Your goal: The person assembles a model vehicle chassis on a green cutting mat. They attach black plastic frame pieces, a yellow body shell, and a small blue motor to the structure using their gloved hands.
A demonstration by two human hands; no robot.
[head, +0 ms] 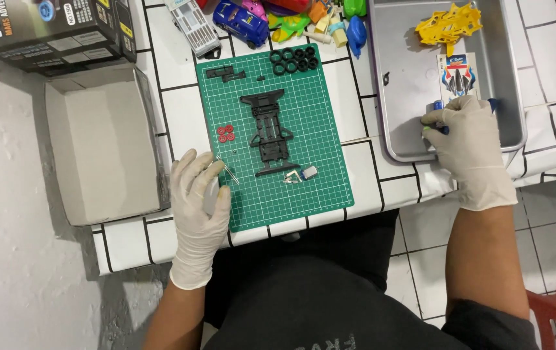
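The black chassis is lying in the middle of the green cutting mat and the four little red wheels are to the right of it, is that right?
Not quite. In the head view the red wheels lie left of the black chassis, which does lie mid green cutting mat.

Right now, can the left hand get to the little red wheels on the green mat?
Probably yes. The left hand rests on the green mat's left edge, and the red wheels lie just beyond its fingertips with only bare mat between. Nothing seems to block the way.
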